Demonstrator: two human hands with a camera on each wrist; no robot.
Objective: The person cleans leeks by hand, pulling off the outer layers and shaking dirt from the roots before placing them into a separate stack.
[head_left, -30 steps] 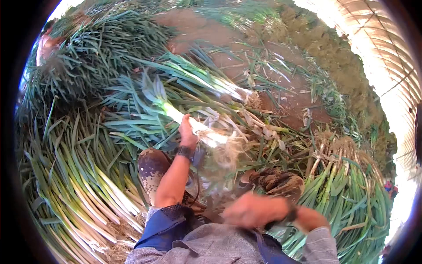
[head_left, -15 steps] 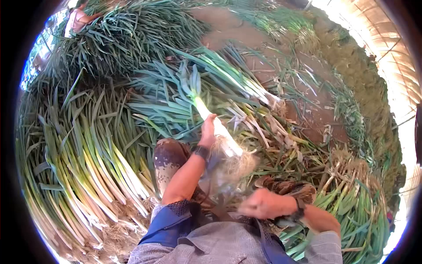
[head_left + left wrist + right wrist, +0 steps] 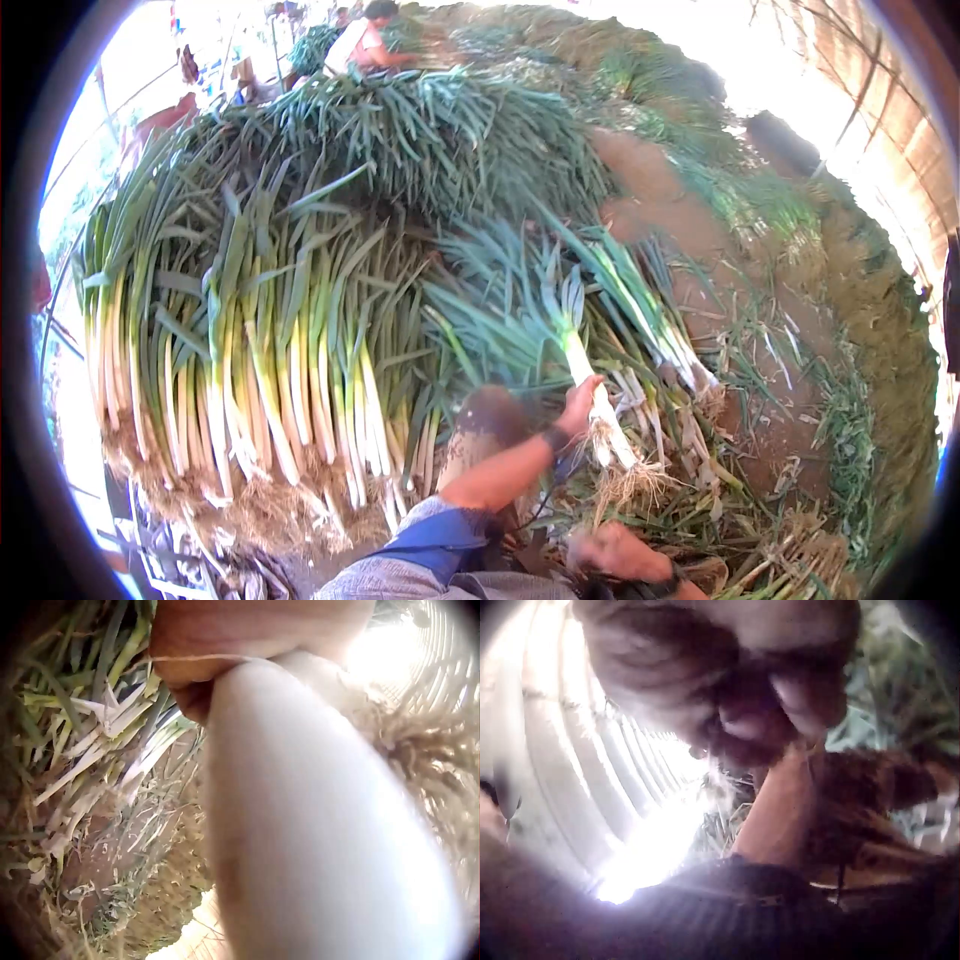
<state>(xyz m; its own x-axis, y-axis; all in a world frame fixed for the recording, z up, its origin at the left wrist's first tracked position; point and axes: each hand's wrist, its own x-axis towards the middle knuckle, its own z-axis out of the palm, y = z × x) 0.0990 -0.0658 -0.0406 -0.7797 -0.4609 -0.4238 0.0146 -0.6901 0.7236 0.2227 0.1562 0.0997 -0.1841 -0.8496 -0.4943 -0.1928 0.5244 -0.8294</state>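
My left hand (image 3: 578, 405) grips a small bunch of leeks (image 3: 577, 356) around the white shafts, with the green leaves pointing away and the stringy roots (image 3: 625, 482) hanging toward me. In the left wrist view a thick white leek shaft (image 3: 315, 810) fills the middle, with curled fingers (image 3: 225, 637) above it. Lower down, near the roots, my right hand (image 3: 618, 550) is blurred and apart from the bunch. Its fingers (image 3: 780, 697) are curled in the right wrist view, and no object shows inside them.
A wide row of leeks (image 3: 280, 370) lies to the left, roots toward me. Behind it rises a leafy heap (image 3: 440, 130), with another person (image 3: 360, 45) beyond. More leeks (image 3: 650, 310) lie at right on brown ground (image 3: 650, 190), near scattered trimmings. My knee (image 3: 485, 430) is beside the left forearm.
The head view has swung left, so the leek row and far person show more fully. My left hand keeps its grip on the bunch; the right hand stays low near my lap, fingers curled.
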